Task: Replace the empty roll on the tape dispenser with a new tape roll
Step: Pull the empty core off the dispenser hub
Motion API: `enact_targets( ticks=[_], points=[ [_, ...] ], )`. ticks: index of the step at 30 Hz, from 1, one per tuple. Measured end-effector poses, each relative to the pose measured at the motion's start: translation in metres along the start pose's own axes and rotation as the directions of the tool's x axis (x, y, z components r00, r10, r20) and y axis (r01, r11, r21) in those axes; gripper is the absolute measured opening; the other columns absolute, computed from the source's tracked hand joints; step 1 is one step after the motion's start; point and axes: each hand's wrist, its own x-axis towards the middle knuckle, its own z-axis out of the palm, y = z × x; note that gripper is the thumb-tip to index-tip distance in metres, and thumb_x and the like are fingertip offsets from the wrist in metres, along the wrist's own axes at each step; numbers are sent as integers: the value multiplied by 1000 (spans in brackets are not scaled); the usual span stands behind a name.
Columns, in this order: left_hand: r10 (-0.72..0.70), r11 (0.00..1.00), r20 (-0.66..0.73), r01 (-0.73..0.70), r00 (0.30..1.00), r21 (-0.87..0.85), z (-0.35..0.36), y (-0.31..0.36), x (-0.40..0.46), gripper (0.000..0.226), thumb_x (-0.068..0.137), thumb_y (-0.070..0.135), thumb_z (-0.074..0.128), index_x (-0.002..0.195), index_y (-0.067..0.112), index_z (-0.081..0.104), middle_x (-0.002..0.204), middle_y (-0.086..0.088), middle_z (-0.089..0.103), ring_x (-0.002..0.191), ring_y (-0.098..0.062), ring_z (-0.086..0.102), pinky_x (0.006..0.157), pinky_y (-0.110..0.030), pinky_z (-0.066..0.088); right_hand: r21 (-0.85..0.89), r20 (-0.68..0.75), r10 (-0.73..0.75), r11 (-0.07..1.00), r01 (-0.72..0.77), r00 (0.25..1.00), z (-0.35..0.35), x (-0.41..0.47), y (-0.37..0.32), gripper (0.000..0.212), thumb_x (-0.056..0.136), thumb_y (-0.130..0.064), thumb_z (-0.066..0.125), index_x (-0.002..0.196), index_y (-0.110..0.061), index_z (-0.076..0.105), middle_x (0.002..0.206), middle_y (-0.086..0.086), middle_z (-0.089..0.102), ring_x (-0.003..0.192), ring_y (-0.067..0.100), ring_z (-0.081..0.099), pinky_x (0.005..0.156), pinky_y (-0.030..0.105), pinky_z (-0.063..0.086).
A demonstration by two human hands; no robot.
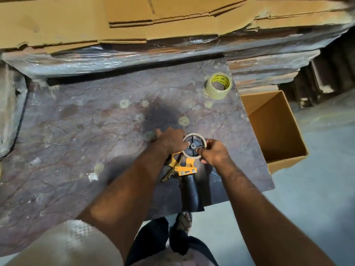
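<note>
A: Containers first. What is in the cardboard box (276, 129)?

B: It stands open on the floor just right of the marbled table (76, 131), flaps out. Only bare brown inside shows; no contents visible.

A: Task items?

B: The tape dispenser (187, 169) lies flat near the table's front right edge, yellow frame, black handle pointing toward the person. The empty roll (194, 145), a thin pale cardboard ring, sits on its black spoked hub. The new tape roll (219, 85), clear with a yellow printed core, lies flat at the table's far right corner, well apart.

A: Hands?

B: Left hand (171, 140) lies over the dispenser's frame, fingers at the ring's left rim. Right hand (214, 151) pinches the ring's right rim, thumb on the hub face.

A: Background?

B: Flattened cartons (134, 20) stacked on plastic-wrapped bundles behind the table.
</note>
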Motion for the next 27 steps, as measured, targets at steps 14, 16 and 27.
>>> enact_targets(
  ticks=[14, 16, 27],
  points=[
    [-95, 995, -245, 97, 965, -3, 6, 7, -5, 31, 91, 46, 64, 112, 23, 65, 115, -3, 68, 123, -24, 52, 104, -50, 30, -251, -221, -53, 968, -4, 974, 3, -16, -25, 24, 79, -25, 80, 101, -20, 72, 95, 6, 74, 94, 24, 70, 80, 26, 53],
    [-90, 996, -283, 93, 955, -1, 6, 8, -9, 30, 90, 46, 65, 112, 25, 66, 111, -1, 69, 119, -23, 54, 102, -48, 31, -263, -206, -58, 965, 2, 977, 2, -18, -26, 26, 81, -26, 80, 104, -20, 71, 100, 6, 75, 96, 24, 70, 83, 29, 55],
    [-107, 992, -249, 120, 962, 37, 0, 12, -14, 29, 90, 39, 67, 115, 25, 64, 117, 0, 67, 123, -23, 50, 107, -47, 30, -235, -233, -81, 972, 25, 969, 5, -26, -28, 27, 86, -16, 74, 111, -15, 64, 101, 6, 70, 92, 22, 65, 79, 24, 50]
  ],
)
